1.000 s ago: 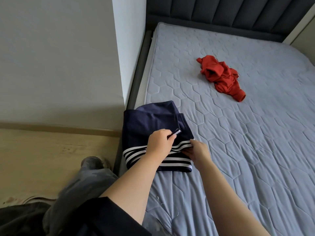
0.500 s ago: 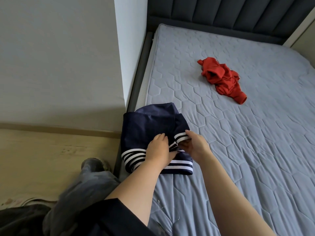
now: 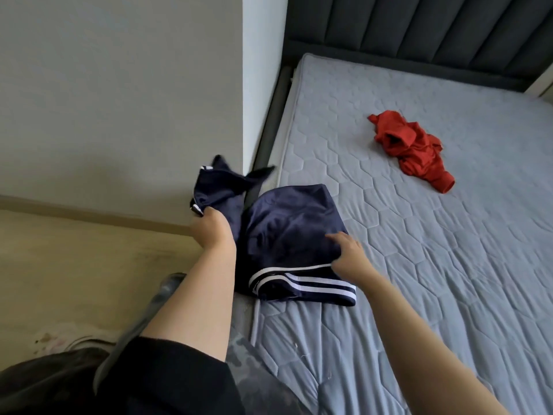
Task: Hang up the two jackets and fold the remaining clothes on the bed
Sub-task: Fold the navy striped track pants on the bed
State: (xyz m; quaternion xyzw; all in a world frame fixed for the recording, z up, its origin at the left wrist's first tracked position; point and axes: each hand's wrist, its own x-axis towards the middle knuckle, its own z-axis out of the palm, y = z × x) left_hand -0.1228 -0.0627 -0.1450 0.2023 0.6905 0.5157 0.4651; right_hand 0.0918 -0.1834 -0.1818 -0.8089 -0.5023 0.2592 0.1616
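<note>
A navy garment with white stripes (image 3: 287,235) lies partly folded at the left edge of the grey quilted mattress (image 3: 434,265). My left hand (image 3: 211,232) grips one striped end of it and holds that part lifted off the bed's side, over the floor. Flat on the garment's right part rests my right hand (image 3: 348,253), fingers spread and pressing it down. A crumpled red garment (image 3: 413,148) sits alone further up the mattress, out of reach of both hands.
A white wall corner (image 3: 260,85) juts in beside the bed's left side. The dark padded headboard (image 3: 419,31) runs along the far end. Light wooden floor (image 3: 74,265) lies to the left, with my leg and foot (image 3: 167,289) by the bed frame.
My left hand has pulled a striped part of the navy garment up and out to the left. My right hand let go of the striped edge and now presses flat on the cloth.
</note>
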